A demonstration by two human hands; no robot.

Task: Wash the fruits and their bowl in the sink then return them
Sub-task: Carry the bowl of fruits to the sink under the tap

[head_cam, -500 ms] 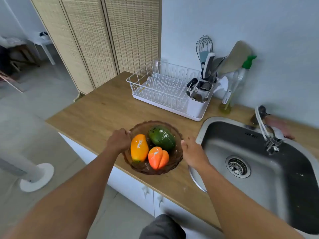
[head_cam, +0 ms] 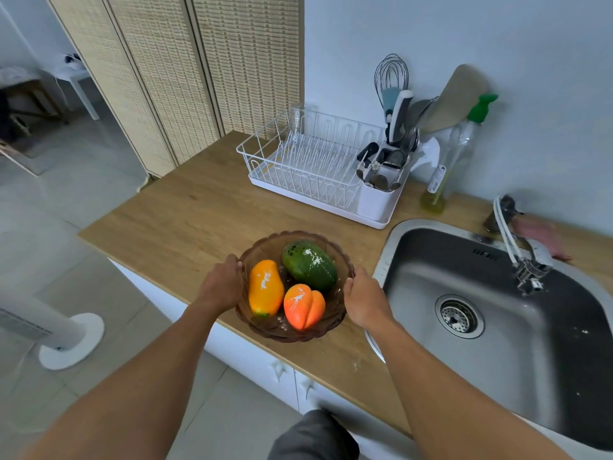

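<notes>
A wooden tabletop runs along a pale wall, with a steel sink set into its right end and a white dish rack by the back edge. Near the front edge, just left of the sink, a brown glass bowl holds a yellow-orange mango, a green fruit and an orange peach, all flecked with white. The left grip curls round the bowl's left rim and the right grip round its right rim, both holding it. Whether the bowl rests on the wood, I cannot tell.

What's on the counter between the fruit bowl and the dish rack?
Nothing; between fruit bowl and dish rack the head view shows bare wooden counter.
</notes>
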